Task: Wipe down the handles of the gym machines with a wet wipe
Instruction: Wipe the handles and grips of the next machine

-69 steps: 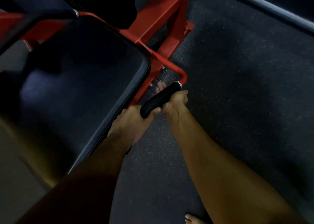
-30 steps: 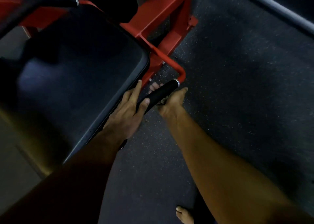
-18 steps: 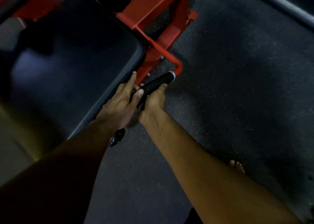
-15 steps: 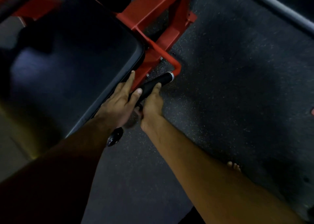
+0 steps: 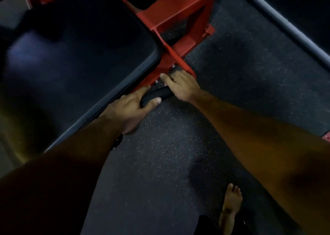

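Head view: speckled dark rubber floor (image 5: 232,95) under red machine frame (image 5: 178,20)

The black handle (image 5: 157,94) beside the dark seat pad (image 5: 80,56) is being gripped by both hands: left hand (image 5: 130,108) at its near end, right hand (image 5: 180,86) at its far end.

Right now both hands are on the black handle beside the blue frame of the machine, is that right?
Not quite: the frame is red, not blue, as the head view shows. The left hand and right hand are both on the black handle.
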Tool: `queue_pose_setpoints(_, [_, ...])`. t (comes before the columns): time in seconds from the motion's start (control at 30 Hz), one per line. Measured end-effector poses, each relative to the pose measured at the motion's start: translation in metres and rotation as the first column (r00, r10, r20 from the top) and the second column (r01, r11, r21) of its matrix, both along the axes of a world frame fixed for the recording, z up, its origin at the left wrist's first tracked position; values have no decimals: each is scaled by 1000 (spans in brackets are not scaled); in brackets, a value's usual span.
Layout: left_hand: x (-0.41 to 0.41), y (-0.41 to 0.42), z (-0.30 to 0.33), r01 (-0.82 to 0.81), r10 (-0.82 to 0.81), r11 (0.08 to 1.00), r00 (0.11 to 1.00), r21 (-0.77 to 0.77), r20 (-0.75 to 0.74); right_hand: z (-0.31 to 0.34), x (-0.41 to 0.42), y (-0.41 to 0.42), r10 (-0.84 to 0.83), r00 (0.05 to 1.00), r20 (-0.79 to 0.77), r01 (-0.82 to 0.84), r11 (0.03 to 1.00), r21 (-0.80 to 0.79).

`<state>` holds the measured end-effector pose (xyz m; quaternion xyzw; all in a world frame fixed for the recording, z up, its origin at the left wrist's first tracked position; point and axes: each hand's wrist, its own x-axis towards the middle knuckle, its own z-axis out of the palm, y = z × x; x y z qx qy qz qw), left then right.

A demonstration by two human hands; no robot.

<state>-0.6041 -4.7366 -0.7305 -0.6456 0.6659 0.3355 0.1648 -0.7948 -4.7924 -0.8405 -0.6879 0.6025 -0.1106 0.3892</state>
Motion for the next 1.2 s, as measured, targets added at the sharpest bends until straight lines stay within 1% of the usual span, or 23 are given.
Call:
queue_pose_setpoints(0.03, [1, 1, 0, -5, 5, 1000, 1000, 0, -4, -1, -5, -2, 61, 998, -3, -61, 998, 10])
queue_pose_setpoints(0.07, [1, 0, 1, -5, 5, 1000, 1000, -1, -10, -2, -11, -6, 85, 996, 21, -85, 996, 27])
queue_pose_setpoints(0.13, [2, -1, 1, 7, -7, 1000, 1000, 9, -27, -4, -18, -13, 28, 997, 74, -36, 994, 99])
queue_pose_setpoints(0.17, [2, -1, 1, 9, -9, 1000, 999, 15, -33, -6, -19, -15, 13, 997, 71, -22, 991, 129])
queue_pose_setpoints(0.23, [4, -1, 1, 8, -8, 1000, 999, 11, -36, -6, -16, -14, 85, 996, 23, -87, 987, 134])
queue_pose_setpoints(0.3, [2, 0, 2, 1, -1, 1000, 999, 9, -52, 2, -15, -9, 221, 971, -89, -215, 974, 66])
queue_pose_setpoints(0.37, [0, 0, 4, -5, 5, 1000, 998, -4, -62, 15, -7, -4, 266, 956, -121, -272, 962, -31])
queue_pose_setpoints(0.43, [-3, 0, 5, -8, 8, 1000, 999, -7, -41, 29, 9, 6, 274, 954, -121, -285, 955, -87])
queue_pose_setpoints(0.5, [-6, 0, 7, -15, 15, 1000, 1000, -18, -8, 41, 24, 18, 224, 974, -38, -227, 966, -124])
queue_pose_setpoints(0.57, [-7, 0, 8, -25, 25, 999, 1000, -29, 4, 43, 28, 32, 122, 977, 175, -79, 969, -233])
queue_pose_setpoints(0.6, [-6, 0, 7, -30, 30, 999, 1000, -19, 2, 40, 26, 34, 130, 969, 211, -63, 952, -298])
queue_pose_setpoints(0.67, [-3, -1, 3, -46, 46, 999, 999, -2, 3, 22, 18, 29, 191, 968, 162, -123, 926, -357])
queue_pose_setpoints(0.73, [-1, -2, 0, -57, 57, 998, 998, -2, 4, 6, 6, 17, 160, 984, 77, -130, 945, -300])
queue_pose_setpoints(0.77, [-1, -2, -1, -64, 64, 998, 998, -4, -8, 0, 0, 12, 103, 993, 64, -83, 962, -260])
queue_pose_setpoints(0.8, [-1, -2, -1, -68, 68, 998, 998, -3, -20, -5, -5, 9, 30, 996, 86, -11, 976, -217])
queue_pose_setpoints(0.83, [-1, -2, 0, -71, 71, 997, 997, -6, -32, -10, -9, 8, -52, 988, 145, 77, 982, -172])
queue_pose_setpoints(0.9, [0, -2, -2, -79, 79, 997, 996, -5, -45, -13, -12, 11, -196, 951, 241, 224, 970, -95])
queue_pose_setpoints(0.97, [1, -2, -1, -78, 77, 997, 996, -4, -49, -7, -4, 16, -271, 920, 283, 289, 957, -24])
queue_pose_setpoints(1.03, [-1, -2, -1, -57, 56, 998, 998, -22, -34, 8, 11, 22, -260, 927, 272, 285, 957, -58])
queue_pose_setpoints(1.1, [-1, -2, 1, -45, 45, 999, 999, -11, -31, 27, 29, 30, -143, 967, 209, 187, 960, -209])
queue_pose_setpoints(1.13, [-2, -3, 3, -50, 51, 998, 998, 22, -44, 36, 38, 37, -79, 984, 159, 124, 946, -299])
queue_pose_setpoints(1.17, [-1, -2, 5, -57, 61, 997, 996, 52, -67, 44, 47, 45, -44, 988, 148, 95, 929, -358])
queue_pose_setpoints(1.2, [-2, -3, 5, -45, 51, 996, 996, 73, -76, 53, 55, 54, -39, 983, 177, 106, 916, -387])
